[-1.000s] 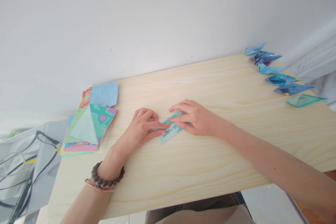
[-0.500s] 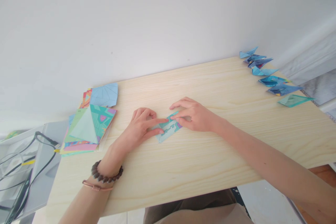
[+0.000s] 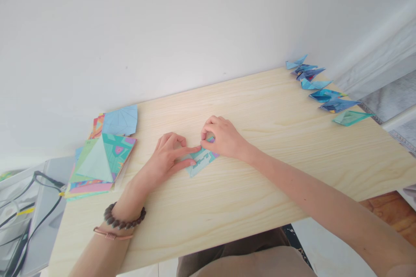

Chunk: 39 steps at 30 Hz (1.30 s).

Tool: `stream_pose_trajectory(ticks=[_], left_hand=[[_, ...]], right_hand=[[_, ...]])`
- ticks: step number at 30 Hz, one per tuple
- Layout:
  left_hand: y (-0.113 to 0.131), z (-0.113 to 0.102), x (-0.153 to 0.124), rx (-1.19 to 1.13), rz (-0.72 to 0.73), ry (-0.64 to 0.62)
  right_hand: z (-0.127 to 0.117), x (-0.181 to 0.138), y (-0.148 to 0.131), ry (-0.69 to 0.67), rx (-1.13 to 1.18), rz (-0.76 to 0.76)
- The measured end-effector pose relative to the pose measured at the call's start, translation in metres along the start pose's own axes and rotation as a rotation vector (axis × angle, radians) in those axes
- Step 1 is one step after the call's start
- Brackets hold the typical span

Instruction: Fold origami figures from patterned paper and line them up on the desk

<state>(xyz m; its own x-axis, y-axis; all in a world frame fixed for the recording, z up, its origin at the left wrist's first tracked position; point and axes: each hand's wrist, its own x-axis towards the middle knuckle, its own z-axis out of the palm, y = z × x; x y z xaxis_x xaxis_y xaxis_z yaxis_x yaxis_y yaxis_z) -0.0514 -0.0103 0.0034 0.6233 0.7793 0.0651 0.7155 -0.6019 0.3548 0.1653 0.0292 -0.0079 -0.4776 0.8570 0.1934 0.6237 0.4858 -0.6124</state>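
Note:
A small folded piece of origami paper (image 3: 202, 162), pale green with teal markings and a bit of purple, lies on the wooden table in front of me. My left hand (image 3: 173, 153) keeps it down, with the index finger on its upper edge and the thumb on its lower left part; the other fingers are curled. My right hand (image 3: 221, 136) pinches the upper edge between thumb and index finger, close to the left index fingertip. The right hand covers part of the paper's far end.
On the left of the table (image 3: 195, 212) lies a stack of coloured paper (image 3: 123, 156) with a pale folded kite shape (image 3: 97, 162) on top. Several blue and green folded paper figures (image 3: 338, 104) line the right edge. Cables (image 3: 39, 181) run through a bin at far left.
My right hand has moved left along the paper's upper edge, and its fingers have curled into a closer pinch. The left hand stays on the paper. The whole view has shifted slightly.

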Motion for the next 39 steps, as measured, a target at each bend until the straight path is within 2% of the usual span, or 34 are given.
stream_pose_trajectory(ticks=[15, 28, 39], left_hand=[[0.004, -0.003, 0.002, -0.042, 0.043, 0.043], [0.006, -0.005, 0.002, -0.045, 0.028, 0.032], [0.006, -0.006, 0.002, -0.059, 0.02, 0.027]], right_hand=[[-0.003, -0.004, -0.001, 0.042, -0.036, 0.05], [-0.008, -0.003, 0.002, 0.066, -0.034, 0.091], [-0.022, 0.0, 0.021, 0.049, 0.085, 0.122]])
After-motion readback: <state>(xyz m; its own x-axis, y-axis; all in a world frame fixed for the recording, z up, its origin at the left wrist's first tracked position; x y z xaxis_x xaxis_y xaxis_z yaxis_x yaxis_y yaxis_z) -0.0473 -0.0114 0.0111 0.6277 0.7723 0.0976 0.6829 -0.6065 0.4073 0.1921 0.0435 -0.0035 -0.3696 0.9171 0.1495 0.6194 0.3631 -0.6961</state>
